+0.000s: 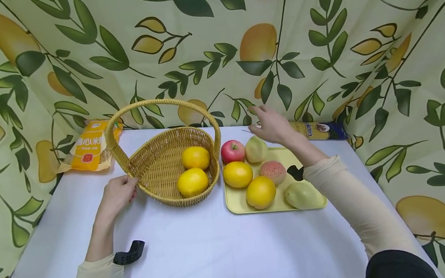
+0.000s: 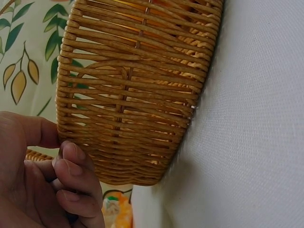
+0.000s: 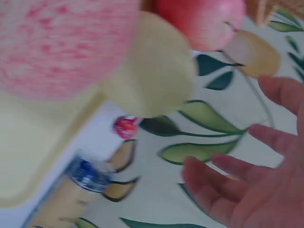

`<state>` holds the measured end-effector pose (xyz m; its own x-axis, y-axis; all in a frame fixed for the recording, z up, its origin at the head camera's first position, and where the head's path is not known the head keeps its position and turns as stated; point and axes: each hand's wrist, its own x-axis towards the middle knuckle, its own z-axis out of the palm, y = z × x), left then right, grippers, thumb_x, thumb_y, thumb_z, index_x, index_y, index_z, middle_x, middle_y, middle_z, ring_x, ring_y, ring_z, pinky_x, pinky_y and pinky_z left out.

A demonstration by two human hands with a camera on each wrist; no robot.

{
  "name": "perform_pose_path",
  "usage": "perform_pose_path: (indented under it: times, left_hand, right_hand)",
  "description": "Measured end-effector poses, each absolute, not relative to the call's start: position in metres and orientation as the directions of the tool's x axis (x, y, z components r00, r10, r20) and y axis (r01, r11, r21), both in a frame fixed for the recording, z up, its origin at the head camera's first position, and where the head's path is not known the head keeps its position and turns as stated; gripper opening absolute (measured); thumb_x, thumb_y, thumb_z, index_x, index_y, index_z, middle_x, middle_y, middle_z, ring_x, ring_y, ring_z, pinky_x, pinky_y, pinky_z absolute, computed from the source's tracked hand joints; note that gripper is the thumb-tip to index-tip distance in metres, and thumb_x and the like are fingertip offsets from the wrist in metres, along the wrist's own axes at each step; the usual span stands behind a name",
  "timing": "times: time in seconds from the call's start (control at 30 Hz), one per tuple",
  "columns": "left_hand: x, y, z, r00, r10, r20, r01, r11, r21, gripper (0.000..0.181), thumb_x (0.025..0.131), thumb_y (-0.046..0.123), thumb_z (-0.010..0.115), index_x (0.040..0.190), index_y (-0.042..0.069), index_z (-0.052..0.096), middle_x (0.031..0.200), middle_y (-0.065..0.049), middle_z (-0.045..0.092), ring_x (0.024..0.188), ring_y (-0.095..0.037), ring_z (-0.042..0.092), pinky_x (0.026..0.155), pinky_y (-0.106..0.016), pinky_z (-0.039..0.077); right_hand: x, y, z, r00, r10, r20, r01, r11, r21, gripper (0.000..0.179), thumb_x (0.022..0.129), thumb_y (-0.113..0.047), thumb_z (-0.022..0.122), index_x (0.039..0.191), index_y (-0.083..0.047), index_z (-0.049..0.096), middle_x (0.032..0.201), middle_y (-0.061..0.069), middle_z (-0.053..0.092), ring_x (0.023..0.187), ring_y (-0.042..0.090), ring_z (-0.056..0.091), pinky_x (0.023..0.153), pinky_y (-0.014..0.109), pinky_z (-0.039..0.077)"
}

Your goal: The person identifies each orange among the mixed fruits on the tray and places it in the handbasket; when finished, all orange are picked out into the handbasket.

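Note:
My left hand (image 1: 116,194) pinches the rim of the oval wicker basket (image 1: 156,177) at its front left, thumb on one side and fingertips on the other. Inside the basket, on its right side, lie two yellow fruits (image 1: 193,182). Up in the air beyond the yellow tray (image 1: 246,208), my right hand (image 1: 271,123) holds nothing; its fingers look apart and loosely bent in the right wrist view. Nearest to it are a pale pear (image 1: 256,149) and a red apple (image 1: 232,151) at the tray's back left.
On the tray also sit a pink peach (image 1: 273,172), two yellow fruits (image 1: 261,192) and a pale green fruit (image 1: 302,195). An orange snack bag (image 1: 91,147) stands left of the basket. A blue-and-yellow packet (image 1: 317,131) lies behind the tray, by the patterned curtain (image 1: 208,25).

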<state>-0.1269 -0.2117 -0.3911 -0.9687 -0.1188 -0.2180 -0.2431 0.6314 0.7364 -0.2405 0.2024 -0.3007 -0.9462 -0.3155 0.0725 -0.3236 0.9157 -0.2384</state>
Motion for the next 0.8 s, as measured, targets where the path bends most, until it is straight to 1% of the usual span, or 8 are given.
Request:
perform_pose_path:
  times: [0.1, 0.17, 0.23, 0.37, 0.63, 0.8]
  left_hand:
    - [-0.126, -0.212, -0.392, -0.968, -0.119, -0.222, -0.247, 0.628, 0.738, 0.035, 0.096, 0.024, 0.040, 0.072, 0.004, 0.056, 0.054, 0.003, 0.051, 0.057, -0.017, 0.047, 0.055, -0.029, 0.037]
    - [-0.126, -0.212, -0.392, -0.967, -0.119, -0.224, -0.248, 0.625, 0.740, 0.035, 0.096, 0.024, 0.040, 0.072, 0.005, 0.055, 0.054, 0.003, 0.051, 0.057, -0.017, 0.048, 0.055, -0.029, 0.037]
    - [-0.126, -0.212, -0.393, -0.968, -0.119, -0.220, -0.246, 0.624, 0.742, 0.035, 0.096, 0.024, 0.040, 0.071, 0.005, 0.055, 0.054, 0.003, 0.051, 0.056, -0.017, 0.048, 0.055, -0.029, 0.037]
    - [-0.127, -0.212, -0.393, -0.969, -0.125, -0.213, -0.244, 0.626, 0.741, 0.035, 0.095, 0.024, 0.040, 0.070, 0.005, 0.055, 0.054, 0.003, 0.051, 0.056, -0.017, 0.047, 0.055, -0.029, 0.036]
    - [-0.128, -0.212, -0.393, -0.968, -0.129, -0.214, -0.246, 0.625, 0.740, 0.035, 0.095, 0.024, 0.040, 0.072, 0.004, 0.056, 0.055, 0.003, 0.051, 0.056, -0.017, 0.047, 0.055, -0.029, 0.036]
    - [-0.127, -0.212, -0.392, -0.967, -0.128, -0.220, -0.251, 0.618, 0.745, 0.035, 0.096, 0.025, 0.040, 0.072, 0.004, 0.055, 0.055, 0.003, 0.050, 0.057, -0.016, 0.047, 0.055, -0.029, 0.037]
  right_hand:
    - [-0.248, 0.207, -0.319, -0.940, -0.303, -0.155, -0.269, 0.941, -0.206, 0.068, 0.093, -0.037, 0.059, 0.151, -0.016, 0.032, 0.149, 0.025, 0.038, 0.123, 0.044, 0.052, 0.099, 0.063, 0.042]
    - [-0.250, 0.210, -0.328, -0.924, -0.290, -0.251, -0.246, 0.950, -0.191, 0.071, 0.093, -0.039, 0.059, 0.153, -0.016, 0.029, 0.151, 0.027, 0.034, 0.130, 0.046, 0.046, 0.104, 0.063, 0.038]
    - [-0.251, 0.212, -0.335, -0.908, -0.282, -0.309, -0.237, 0.955, -0.176, 0.073, 0.092, -0.040, 0.060, 0.153, -0.014, 0.028, 0.151, 0.028, 0.034, 0.132, 0.046, 0.044, 0.105, 0.063, 0.037]
    - [-0.251, 0.213, -0.342, -0.892, -0.281, -0.355, -0.238, 0.958, -0.161, 0.074, 0.091, -0.042, 0.061, 0.152, -0.014, 0.031, 0.150, 0.028, 0.036, 0.133, 0.047, 0.043, 0.104, 0.063, 0.037]
    - [-0.252, 0.211, -0.348, -0.884, -0.301, -0.358, -0.261, 0.952, -0.157, 0.071, 0.091, -0.040, 0.062, 0.151, -0.013, 0.034, 0.150, 0.027, 0.037, 0.135, 0.045, 0.041, 0.105, 0.063, 0.037]
    - [-0.252, 0.210, -0.351, -0.876, -0.292, -0.384, -0.250, 0.956, -0.156, 0.070, 0.091, -0.037, 0.063, 0.151, -0.013, 0.034, 0.151, 0.026, 0.036, 0.136, 0.045, 0.041, 0.105, 0.064, 0.036]
